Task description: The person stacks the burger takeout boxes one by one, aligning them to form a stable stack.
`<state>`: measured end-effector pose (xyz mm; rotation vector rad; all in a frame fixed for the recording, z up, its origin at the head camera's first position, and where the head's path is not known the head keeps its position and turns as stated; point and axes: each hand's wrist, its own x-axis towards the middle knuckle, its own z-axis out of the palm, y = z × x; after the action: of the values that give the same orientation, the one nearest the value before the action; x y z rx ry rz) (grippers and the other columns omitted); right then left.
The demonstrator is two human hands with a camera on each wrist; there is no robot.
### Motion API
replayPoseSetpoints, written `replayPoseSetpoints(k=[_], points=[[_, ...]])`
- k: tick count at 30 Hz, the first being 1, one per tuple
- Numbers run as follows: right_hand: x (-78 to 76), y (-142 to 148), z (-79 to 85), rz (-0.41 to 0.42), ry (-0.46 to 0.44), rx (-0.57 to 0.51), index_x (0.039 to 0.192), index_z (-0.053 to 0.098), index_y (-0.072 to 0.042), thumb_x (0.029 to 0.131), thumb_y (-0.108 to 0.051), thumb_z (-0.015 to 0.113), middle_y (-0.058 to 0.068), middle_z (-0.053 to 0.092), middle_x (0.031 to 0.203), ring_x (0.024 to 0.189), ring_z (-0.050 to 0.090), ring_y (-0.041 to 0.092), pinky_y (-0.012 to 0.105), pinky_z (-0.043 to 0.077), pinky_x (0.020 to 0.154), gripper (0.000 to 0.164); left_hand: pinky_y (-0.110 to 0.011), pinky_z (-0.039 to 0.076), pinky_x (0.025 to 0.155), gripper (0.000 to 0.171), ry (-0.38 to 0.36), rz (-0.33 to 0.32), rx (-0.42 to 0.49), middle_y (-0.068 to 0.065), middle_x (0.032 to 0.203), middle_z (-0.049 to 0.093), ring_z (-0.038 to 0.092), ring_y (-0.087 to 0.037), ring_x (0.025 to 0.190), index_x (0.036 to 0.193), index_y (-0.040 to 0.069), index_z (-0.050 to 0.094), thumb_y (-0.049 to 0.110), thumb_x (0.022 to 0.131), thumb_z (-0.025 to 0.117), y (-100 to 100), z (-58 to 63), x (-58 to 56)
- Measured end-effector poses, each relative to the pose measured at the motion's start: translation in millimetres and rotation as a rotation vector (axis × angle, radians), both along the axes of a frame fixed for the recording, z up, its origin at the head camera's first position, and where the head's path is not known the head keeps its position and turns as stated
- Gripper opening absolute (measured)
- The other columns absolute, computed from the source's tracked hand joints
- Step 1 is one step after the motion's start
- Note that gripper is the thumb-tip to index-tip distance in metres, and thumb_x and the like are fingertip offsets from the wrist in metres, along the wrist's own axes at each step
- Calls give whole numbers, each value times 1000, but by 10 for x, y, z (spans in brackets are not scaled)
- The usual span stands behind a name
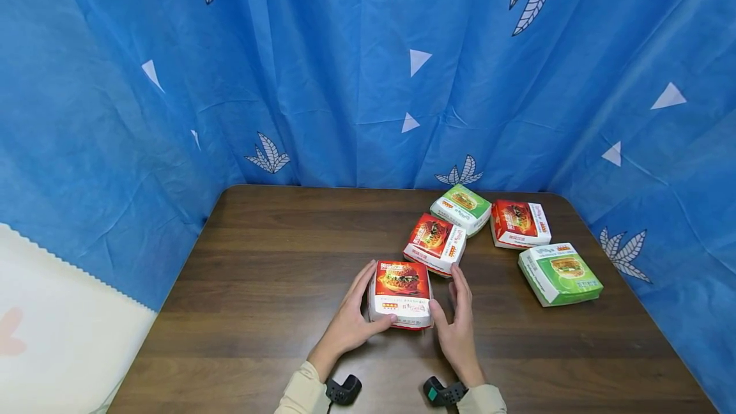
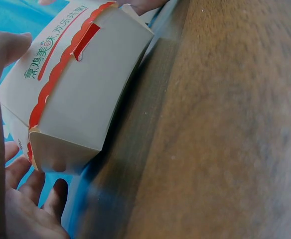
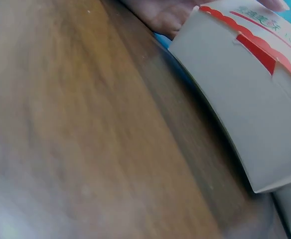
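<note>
A red-and-white burger box (image 1: pixel 400 292) with a burger picture on its lid sits between my two hands near the table's front. My left hand (image 1: pixel 351 321) holds its left side, the thumb lying over the front edge of the lid; the left wrist view shows the white front wall of the burger box (image 2: pixel 85 84) with a red scalloped seam. On the other side, my right hand (image 1: pixel 457 331) is spread, its thumb by the box's right edge and its fingers away from that box, close to a second red-and-white burger box (image 1: pixel 435 243). Whether the right thumb touches is unclear.
Behind stands a green-and-white burger box (image 1: pixel 462 208). To the right are another red-and-white box (image 1: pixel 520 223) and a larger-looking green-and-white box (image 1: pixel 560 273). The dark wooden table (image 1: pixel 259 286) meets a blue curtain (image 1: pixel 322 82) at its back edge.
</note>
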<state>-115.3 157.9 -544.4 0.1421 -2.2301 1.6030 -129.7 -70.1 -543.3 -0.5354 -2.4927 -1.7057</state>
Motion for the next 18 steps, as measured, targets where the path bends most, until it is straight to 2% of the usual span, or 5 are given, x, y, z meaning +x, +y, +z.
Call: replayPoseSetpoints(k=[5, 10, 14, 18], points=[[-26, 33, 37, -19, -13, -12, 162, 29, -18, 96, -9, 71, 4, 24, 169, 153, 27, 18, 5, 24, 114, 79, -58, 30, 122, 103, -10, 0, -2, 4, 170, 27, 28, -22, 155, 163, 29, 29, 44, 79, 87, 0, -2, -2], [-76, 64, 42, -70, -48, -5, 163, 27, -13, 92, -9, 76, 6, 19, 170, 154, 26, 27, 2, 23, 112, 86, -58, 30, 122, 104, -20, 1, -1, 6, 169, 26, 29, -21, 155, 163, 28, 28, 45, 79, 87, 1, 1, 3], [-100, 76, 28, -94, -65, -2, 163, 24, -11, 93, -12, 77, 6, 17, 171, 155, 24, 27, 3, 23, 113, 88, -58, 32, 121, 104, -9, -1, -4, 2, 170, 27, 30, -23, 154, 163, 26, 29, 45, 79, 87, -2, -1, 10], [-125, 107, 18, -90, -83, -22, 165, 21, -16, 94, -14, 76, 4, 16, 172, 157, 20, 24, 4, 22, 114, 89, -57, 31, 122, 105, -9, -2, -4, 1, 170, 27, 29, -21, 155, 163, 26, 28, 44, 78, 88, 0, -3, 12]])
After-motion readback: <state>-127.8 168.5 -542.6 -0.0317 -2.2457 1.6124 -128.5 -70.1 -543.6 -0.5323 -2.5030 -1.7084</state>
